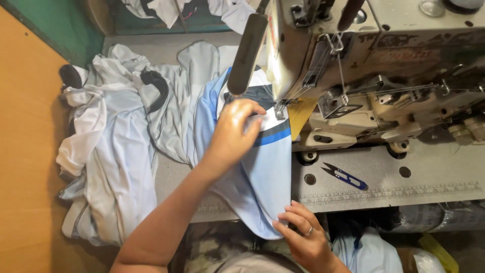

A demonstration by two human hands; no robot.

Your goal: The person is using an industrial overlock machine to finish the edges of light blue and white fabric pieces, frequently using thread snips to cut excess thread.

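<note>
My left hand [233, 132] lies flat on a light blue garment piece [270, 174] with a dark and blue stripe, pressing it down just left of the sewing machine's presser foot [279, 109]. My right hand [301, 233], with a ring on one finger, pinches the lower edge of the same fabric at the table's front edge. The cloth runs from the needle area down over the table edge. The sewing machine [364, 65] fills the upper right.
A heap of white and pale blue garments [116, 146] with black trim lies to the left on the grey table [384, 182]. Blue-handled thread snips [345, 176] rest right of the fabric. An orange wooden surface [25, 151] borders the left side.
</note>
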